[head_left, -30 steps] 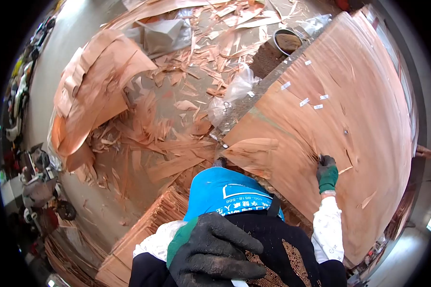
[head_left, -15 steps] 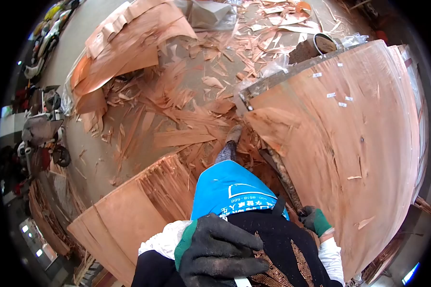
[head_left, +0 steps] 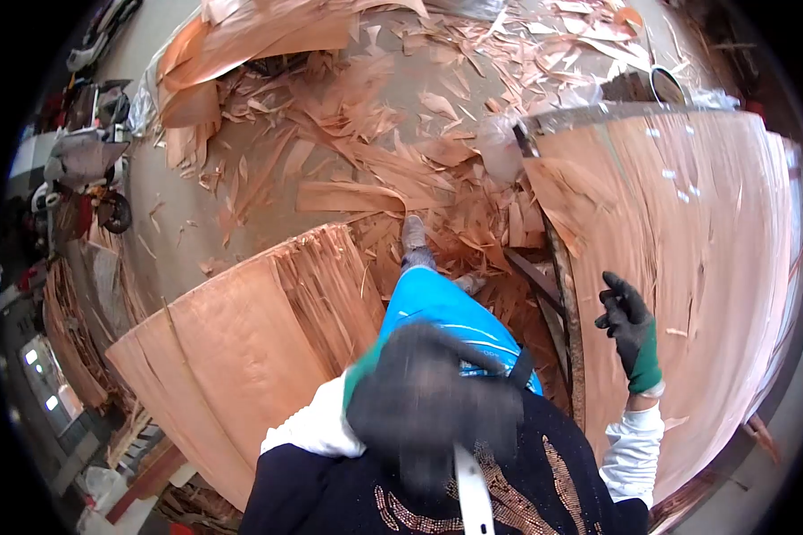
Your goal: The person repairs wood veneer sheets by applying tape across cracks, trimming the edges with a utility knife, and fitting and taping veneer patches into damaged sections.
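My left hand (head_left: 433, 401), in a black and green glove, is blurred in front of my chest. A white flat strip (head_left: 474, 490) with small holes juts from below its curled fingers. My right hand (head_left: 629, 325), gloved alike, is over the large stack of reddish wood veneer (head_left: 723, 232) on the right. Its fingers are apart and nothing shows between them. A torn veneer piece (head_left: 567, 196) lies on the stack's near left corner. Small white labels (head_left: 669, 174) dot the far part of the sheet.
Another veneer stack (head_left: 232, 330) stands at the left, with splintered edges. Dark metal bars (head_left: 537, 281) lie beside the right stack. Veneer scraps (head_left: 366, 160) litter the floor around my shoe (head_left: 414, 234). A round container (head_left: 666, 86) stands at the back right; parked vehicles (head_left: 85, 169) line the far left.
The view has swung, bringing the left stack further into sight. My right hand has lifted from the sheet's near edge and spread its fingers. My left hand has stayed by my chest and now blurs.
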{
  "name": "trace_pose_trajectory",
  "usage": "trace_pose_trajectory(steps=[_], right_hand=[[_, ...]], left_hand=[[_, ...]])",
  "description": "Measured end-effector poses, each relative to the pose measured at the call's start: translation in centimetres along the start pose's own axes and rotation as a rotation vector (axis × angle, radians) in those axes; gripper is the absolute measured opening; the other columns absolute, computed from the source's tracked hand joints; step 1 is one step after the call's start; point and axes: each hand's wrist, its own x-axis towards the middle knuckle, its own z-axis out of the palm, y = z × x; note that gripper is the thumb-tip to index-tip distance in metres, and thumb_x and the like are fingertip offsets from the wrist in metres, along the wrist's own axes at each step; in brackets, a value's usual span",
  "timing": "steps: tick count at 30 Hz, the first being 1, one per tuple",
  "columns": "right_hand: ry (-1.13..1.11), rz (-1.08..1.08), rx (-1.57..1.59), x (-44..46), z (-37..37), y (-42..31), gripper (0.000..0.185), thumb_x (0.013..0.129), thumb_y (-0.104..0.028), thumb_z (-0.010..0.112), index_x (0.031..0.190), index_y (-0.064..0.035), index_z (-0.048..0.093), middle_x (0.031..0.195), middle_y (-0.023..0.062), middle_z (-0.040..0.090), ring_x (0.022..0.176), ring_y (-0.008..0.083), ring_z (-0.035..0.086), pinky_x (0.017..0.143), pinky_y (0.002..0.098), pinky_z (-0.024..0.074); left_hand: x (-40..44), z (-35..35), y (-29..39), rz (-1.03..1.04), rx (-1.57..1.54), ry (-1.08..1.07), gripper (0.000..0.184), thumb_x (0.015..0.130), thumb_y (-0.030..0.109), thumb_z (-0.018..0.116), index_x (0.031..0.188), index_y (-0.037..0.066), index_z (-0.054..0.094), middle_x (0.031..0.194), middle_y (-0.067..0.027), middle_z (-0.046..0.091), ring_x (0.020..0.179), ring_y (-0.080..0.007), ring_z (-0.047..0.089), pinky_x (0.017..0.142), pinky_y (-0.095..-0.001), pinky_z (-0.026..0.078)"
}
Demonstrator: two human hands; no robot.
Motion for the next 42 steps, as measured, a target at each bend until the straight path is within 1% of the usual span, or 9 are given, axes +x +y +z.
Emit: trace_pose_trajectory(steps=[5,10,12,14,21,29,35,40,42], right_hand=[[0.194,-0.175,0.002,10.8,2.1,-5.0,0.042,0.091,0.000,0.054,0.133,-0.0047,0.052,0.091,0.0003,0.056,0.072,0.0059,0.050,0.061,0.0191,0.0435],[0.427,-0.354,-0.127,21.9,2.4,-3.8,0.042,0.092,-0.001,0.055,0.134,-0.0072,0.052,0.090,-0.0026,0.054,0.070,0.0031,0.043,0.062,0.0173,0.0395],[0.420,-0.331,-0.251,23.6,2.0,-0.7,0.046,0.091,-0.010,0.059,0.135,-0.0008,0.048,0.121,0.0083,0.054,0.107,0.0153,0.049,0.090,0.0278,0.0403],[0.417,-0.646,-0.378,24.4,3.2,1.4,0.060,0.088,-0.025,0.064,0.136,0.0043,0.043,0.137,0.0159,0.049,0.126,0.0252,0.046,0.105,0.0365,0.0358],[0.625,-0.448,-0.664,24.0,-0.6,3.3,0.076,0.082,-0.045,0.064,0.136,0.0042,0.042,0.133,0.0176,0.051,0.115,0.0298,0.052,0.098,0.0402,0.0412],[0.675,-0.515,-0.857,28.1,4.2,1.9,0.069,0.081,-0.038,0.070,0.129,0.0053,0.045,0.129,0.0199,0.054,0.112,0.0321,0.054,0.097,0.0423,0.0420],[0.686,-0.589,-0.855,26.8,3.2,1.5,0.065,0.080,-0.033,0.074,0.124,0.0062,0.048,0.125,0.0217,0.056,0.111,0.0337,0.055,0.096,0.0438,0.0426],[0.512,-0.557,-0.941,24.7,0.8,2.5,0.068,0.086,-0.038,0.066,0.136,0.0031,0.044,0.138,0.0142,0.048,0.116,0.0326,0.052,0.104,0.0413,0.0374],[0.465,-0.853,-1.018,24.3,-0.5,4.9,0.055,0.090,-0.028,0.063,0.133,0.0034,0.048,0.136,0.0132,0.050,0.118,0.0293,0.052,0.105,0.0386,0.0366]], left_hand=[[-3.7,-6.9,-16.7,-0.936,-0.066,0.445,0.043,0.093,0.003,0.055,0.134,-0.001,0.047,0.110,-0.0143,0.064,0.087,-0.0155,0.063,0.077,-0.0277,0.052],[-14.8,-17.0,-32.1,-1.261,0.917,-0.335,0.045,0.089,0.023,0.055,0.129,0.005,0.055,0.145,-0.0145,0.042,0.130,-0.0323,0.043,0.106,-0.0439,0.035],[-19.4,-19.9,-39.2,-1.376,1.154,-0.612,0.043,0.087,0.024,0.053,0.127,0.009,0.058,0.152,-0.0125,0.032,0.138,-0.0331,0.032,0.111,-0.0497,0.026],[-23.1,-22.2,-45.7,-1.376,1.215,-0.719,0.042,0.088,0.024,0.052,0.126,0.011,0.060,0.156,-0.0100,0.024,0.142,-0.0325,0.023,0.113,-0.0527,0.018],[-28.2,-27.5,-66.0,-1.195,1.507,-1.001,0.060,0.090,0.026,0.045,0.147,0.010,0.032,0.158,-0.0058,0.016,0.146,-0.0310,0.006,0.116,-0.0533,0.007],[-35.8,-29.7,-81.9,-1.205,1.580,-1.362,0.053,0.097,0.033,0.034,0.148,0.019,0.031,0.156,-0.0018,0.022,0.145,-0.0292,0.012,0.114,-0.0563,0.003],[-32.2,-27.9,-73.6,-1.452,1.329,-1.056,0.034,0.093,0.031,0.046,0.119,0.025,0.066,0.129,-0.0007,0.059,0.123,-0.0225,0.050,0.110,-0.0620,0.003],[-27.6,-26.4,-62.7,-1.418,1.370,-0.903,0.032,0.086,0.020,0.057,0.117,0.017,0.067,0.125,-0.0051,0.061,0.123,-0.0239,0.050,0.112,-0.0594,0.013],[-25.2,-25.9,-58.3,-1.382,1.391,-0.767,0.035,0.086,0.020,0.057,0.119,0.015,0.065,0.125,-0.0064,0.060,0.123,-0.0258,0.051,0.112,-0.0583,0.014]])
